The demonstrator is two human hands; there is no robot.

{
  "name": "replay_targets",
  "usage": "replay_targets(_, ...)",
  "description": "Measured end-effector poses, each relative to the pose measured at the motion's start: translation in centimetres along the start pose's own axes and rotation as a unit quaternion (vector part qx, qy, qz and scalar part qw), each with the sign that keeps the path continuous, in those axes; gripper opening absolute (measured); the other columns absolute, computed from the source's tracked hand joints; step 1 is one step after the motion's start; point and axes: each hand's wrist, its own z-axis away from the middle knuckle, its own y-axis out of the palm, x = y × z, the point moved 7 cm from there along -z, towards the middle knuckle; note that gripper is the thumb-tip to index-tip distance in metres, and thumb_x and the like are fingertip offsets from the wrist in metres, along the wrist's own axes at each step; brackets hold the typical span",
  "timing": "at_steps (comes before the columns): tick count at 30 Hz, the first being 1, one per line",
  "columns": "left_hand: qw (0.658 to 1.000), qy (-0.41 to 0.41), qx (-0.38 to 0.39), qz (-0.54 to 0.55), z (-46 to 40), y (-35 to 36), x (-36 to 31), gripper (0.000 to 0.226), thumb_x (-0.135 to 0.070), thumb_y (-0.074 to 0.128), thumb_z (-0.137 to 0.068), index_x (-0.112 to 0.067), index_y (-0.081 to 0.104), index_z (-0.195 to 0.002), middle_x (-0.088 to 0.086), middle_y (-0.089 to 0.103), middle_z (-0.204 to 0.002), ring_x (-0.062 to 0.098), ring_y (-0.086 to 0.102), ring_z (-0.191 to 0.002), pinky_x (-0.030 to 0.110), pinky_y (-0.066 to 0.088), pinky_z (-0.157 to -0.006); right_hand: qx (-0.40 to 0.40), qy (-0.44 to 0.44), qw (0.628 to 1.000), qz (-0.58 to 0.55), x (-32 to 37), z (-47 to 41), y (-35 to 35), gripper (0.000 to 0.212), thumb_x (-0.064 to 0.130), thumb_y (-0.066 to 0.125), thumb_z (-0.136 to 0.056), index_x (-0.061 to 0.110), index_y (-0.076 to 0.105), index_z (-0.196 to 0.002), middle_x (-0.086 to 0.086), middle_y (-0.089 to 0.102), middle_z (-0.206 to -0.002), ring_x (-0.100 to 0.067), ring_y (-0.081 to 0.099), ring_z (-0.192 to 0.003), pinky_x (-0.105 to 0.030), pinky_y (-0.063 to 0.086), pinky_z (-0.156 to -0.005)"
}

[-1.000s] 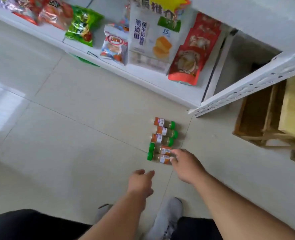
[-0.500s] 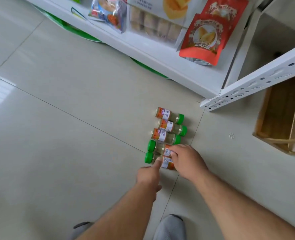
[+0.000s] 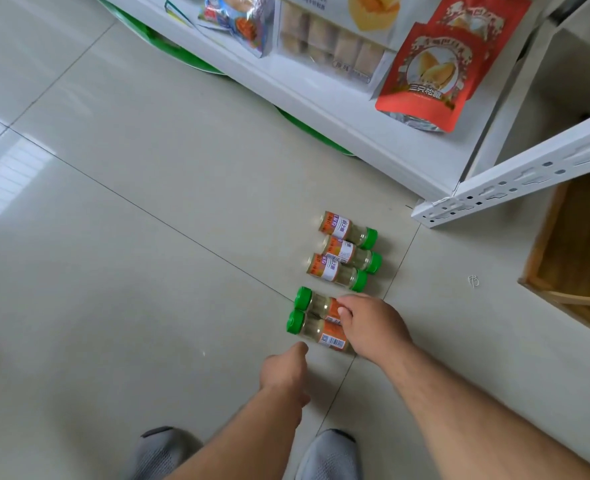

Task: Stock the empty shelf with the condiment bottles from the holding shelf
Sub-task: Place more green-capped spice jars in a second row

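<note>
Several small condiment bottles with green caps and orange labels lie side by side on the tiled floor. The far three (image 3: 342, 253) point their caps right. The near two point their caps left. My right hand (image 3: 373, 323) reaches down over the label ends of the near two, its fingers and thumb curled round the upper one (image 3: 316, 302). The nearest bottle (image 3: 316, 333) lies just below it, partly under my palm. My left hand (image 3: 283, 370) hovers just short of that nearest bottle, fingers loosely bent and holding nothing.
A white shelf (image 3: 356, 133) with a red snack pouch (image 3: 425, 71) and other packets runs across the top. A perforated white shelf rail (image 3: 515, 178) juts out at right above a wooden crate (image 3: 570, 244). My grey shoes (image 3: 331, 455) stand at the bottom edge.
The camera has dipped closer to the floor. My right hand has settled further onto the two near bottles. My left hand reached to the nearest bottle, then drew back slightly.
</note>
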Motion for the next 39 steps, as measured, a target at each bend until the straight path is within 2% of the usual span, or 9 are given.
replay_targets(3, 1.000, 0.007, 0.006, 0.007, 0.1, 1.0, -0.3, 0.047, -0.054, 0.075, -0.084, -0.010, 0.061, -0.089, 0.016, 0.066, -0.101, 0.029, 0.065, -0.082, 0.047, 0.062, -0.082, -0.005, 0.000, 1.000, -0.018, -0.3, 0.1, 0.3, 0.025, 0.033, 0.051, -0.100, 0.027, 0.072, -0.111, 0.010, 0.068, -0.109, -0.020, 0.063, -0.098, -0.035, 0.055, -0.084)
replay_targets(9, 0.999, 0.024, -0.009, 0.044, 0.6, 2.4, -0.9, 0.066, -0.069, 0.078, -0.071, -0.009, 0.064, -0.096, 0.014, 0.069, -0.093, 0.031, 0.066, -0.083, 0.048, 0.062, -0.085, -0.059, -0.003, 0.997, -0.039, -0.8, 0.2, -0.8, 0.012, 0.032, 0.057, -0.096, 0.026, 0.067, -0.093, 0.009, 0.061, -0.093, -0.018, 0.061, -0.082, -0.037, 0.055, -0.073)
replay_targets(14, 0.998, 0.017, -0.035, 0.057, -0.3, 2.1, -0.3, 0.064, -0.063, 0.080, -0.074, -0.003, 0.065, -0.089, 0.013, 0.063, -0.079, 0.031, 0.063, -0.072, 0.040, 0.061, -0.076, 0.012, -0.035, 0.999, -0.015, 1.1, -0.6, -0.1, 0.030, 0.039, 0.062, -0.095, 0.028, 0.067, -0.122, 0.011, 0.066, -0.120, -0.017, 0.062, -0.112, -0.032, 0.053, -0.093)
replay_targets(18, 0.996, 0.036, -0.036, 0.071, -0.8, 1.9, -0.3, 0.050, -0.054, 0.079, -0.082, -0.006, 0.063, -0.085, 0.009, 0.060, -0.076, 0.025, 0.057, -0.071, 0.031, 0.045, -0.065, 0.079, -0.050, 0.995, 0.037, 2.7, -1.9, 1.2, 0.050, 0.051, 0.064, -0.089, 0.029, 0.062, -0.134, 0.008, 0.060, -0.133, -0.020, 0.056, -0.124, -0.037, 0.050, -0.102)
replay_targets(22, 0.995, 0.052, -0.020, 0.084, -0.6, 1.6, -1.0, 0.038, -0.041, 0.080, -0.085, -0.007, 0.068, -0.095, 0.007, 0.062, -0.077, 0.019, 0.053, -0.066, 0.030, 0.041, -0.061, 0.133, -0.036, 0.985, 0.103, 3.6, -3.0, 2.4, 0.051, 0.058, 0.065, -0.087, 0.025, 0.065, -0.126, 0.002, 0.058, -0.125, -0.023, 0.061, -0.112, -0.037, 0.053, -0.090)
replay_targets(25, 0.993, 0.080, -0.012, 0.083, -0.5, 0.5, -1.2, 0.036, -0.033, 0.080, -0.086, 0.001, 0.068, -0.093, 0.005, 0.060, -0.071, 0.017, 0.049, -0.061, 0.027, 0.038, -0.054, 0.134, -0.019, 0.987, 0.085, 4.2, -3.0, 2.4, 0.034, 0.057, 0.070, -0.081, 0.027, 0.062, -0.094, 0.004, 0.062, -0.103, -0.020, 0.062, -0.091, -0.032, 0.050, -0.072)
replay_targets(31, 0.974, 0.224, 0.017, -0.016, 3.4, -4.8, -7.2, 0.032, -0.026, 0.083, -0.080, 0.002, 0.071, -0.089, 0.002, 0.063, -0.068, 0.012, 0.051, -0.059, 0.021, 0.043, -0.053, 0.077, 0.033, 0.979, -0.187, 5.9, -1.4, -0.6, 0.035, 0.051, 0.076, -0.071, 0.019, 0.064, -0.078, 0.006, 0.066, -0.071, -0.012, 0.060, -0.065, -0.034, 0.052, -0.063)
replay_targets(36, 0.934, 0.336, 0.077, -0.092, 16.4, -11.2, -16.4, 0.039, -0.042, 0.082, -0.062, -0.013, 0.077, -0.088, 0.010, 0.077, -0.087, 0.031, 0.074, -0.087, 0.050, 0.060, -0.090, 0.022, 0.012, 0.892, -0.451, 12.7, 4.0, -12.6, 0.046, 0.048, 0.080, -0.064, 0.016, 0.063, -0.091, -0.005, 0.073, -0.090, -0.017, 0.068, -0.079, -0.043, 0.058, -0.081)
replay_targets(39, 0.914, 0.375, 0.126, -0.091, 27.7, -14.7, -20.1, 0.036, -0.032, 0.078, -0.073, -0.010, 0.075, -0.101, 0.022, 0.073, -0.107, 0.037, 0.073, -0.100, 0.056, 0.057, -0.095, 0.031, -0.022, 0.848, -0.528, 17.8, 10.0, -22.1, 0.048, 0.048, 0.086, -0.060, 0.018, 0.062, -0.089, -0.002, 0.071, -0.087, -0.015, 0.066, -0.078, -0.039, 0.054, -0.075)
